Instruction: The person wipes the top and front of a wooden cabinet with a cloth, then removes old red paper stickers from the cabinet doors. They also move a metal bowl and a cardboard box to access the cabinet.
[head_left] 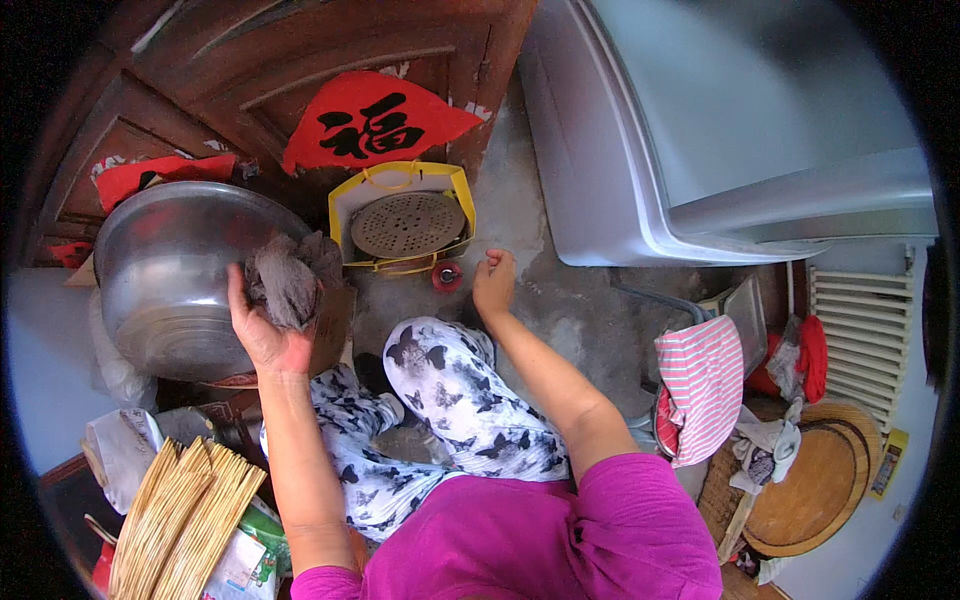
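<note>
My left hand (268,342) is closed on a crumpled grey-brown rag (284,280), its thumb along the rag's left side. The rag is up against the outside of a large metal basin (185,290), which lies tipped with its shiny surface toward me. Out in front of my right knee, my right hand (493,285) hangs with its fingers curled in, and nothing shows in them. Just left of that hand, a small red round object (447,275) with a dark middle is on the floor.
Beyond it, a yellow-edged bag (455,185) holds a round perforated metal plate (408,224). Brown wooden doors (250,60) stand at the back, a large grey appliance (600,150) at the right. A striped cloth (705,385), round wooden boards (810,485) and bundled sticks (180,520) lie around me.
</note>
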